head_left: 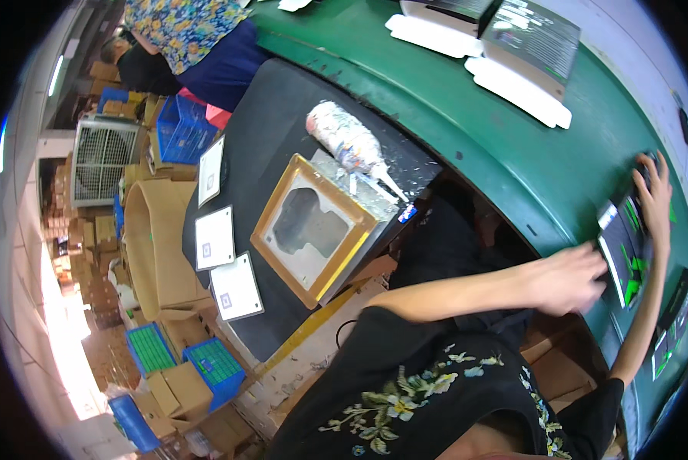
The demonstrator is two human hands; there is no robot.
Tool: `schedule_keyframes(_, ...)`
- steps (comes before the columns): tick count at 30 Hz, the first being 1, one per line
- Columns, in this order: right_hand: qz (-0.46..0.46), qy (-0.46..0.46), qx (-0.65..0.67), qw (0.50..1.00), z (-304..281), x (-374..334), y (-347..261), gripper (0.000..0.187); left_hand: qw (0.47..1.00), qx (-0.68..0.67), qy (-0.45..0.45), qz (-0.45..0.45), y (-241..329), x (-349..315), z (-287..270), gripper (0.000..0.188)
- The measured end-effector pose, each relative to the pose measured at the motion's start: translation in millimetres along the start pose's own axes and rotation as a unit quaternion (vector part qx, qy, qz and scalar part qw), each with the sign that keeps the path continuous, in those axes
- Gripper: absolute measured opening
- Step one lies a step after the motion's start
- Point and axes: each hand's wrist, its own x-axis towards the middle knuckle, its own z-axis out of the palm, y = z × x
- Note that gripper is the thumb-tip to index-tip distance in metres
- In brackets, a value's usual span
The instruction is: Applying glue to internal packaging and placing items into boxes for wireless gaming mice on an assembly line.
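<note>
A flat black box (626, 253) with bright green markings and a pale edge lies at the right side of the green table. My right hand (654, 192) is at its far end, fingers curled round a small black object (644, 167) whose kind I cannot make out. My left hand (565, 280) is beside the box's near left edge, its fingers smeared by motion. Whether it touches the box cannot be seen.
Left of me, a black board (283, 115) carries a wooden-framed screen (261, 234), a smeared squeeze bottle (344, 136) and white cards (214, 238). Opened dark boxes (532, 42) lie on the green table (436, 107). Another person (194, 38) stands at far left, near cartons (156, 238).
</note>
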Motion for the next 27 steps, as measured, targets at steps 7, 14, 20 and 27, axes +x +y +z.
schedule_keyframes(7,0.059,-0.163,0.01,0.985,-33.2,-2.4,144.4,0.04,0.717,0.308,0.408,-0.473,40.2,-274.6,-270.9,0.02)
schedule_keyframes(14,-0.164,0.076,-0.053,0.982,-21.8,63.1,-67.9,0.054,0.518,0.503,0.153,-0.675,93.9,-454.8,-316.8,0.018)
schedule_keyframes(20,-0.162,0.108,-0.019,0.981,36.1,150.6,-143.6,0.062,0.47,-0.304,0.571,-0.6,64.8,-434.5,-272.0,0.054)
schedule_keyframes(27,-0.237,0.159,0.01,0.958,-9.7,72.5,-218.6,0.064,0.167,-0.491,0.847,-0.12,59.9,-536.8,-291.6,0.045)
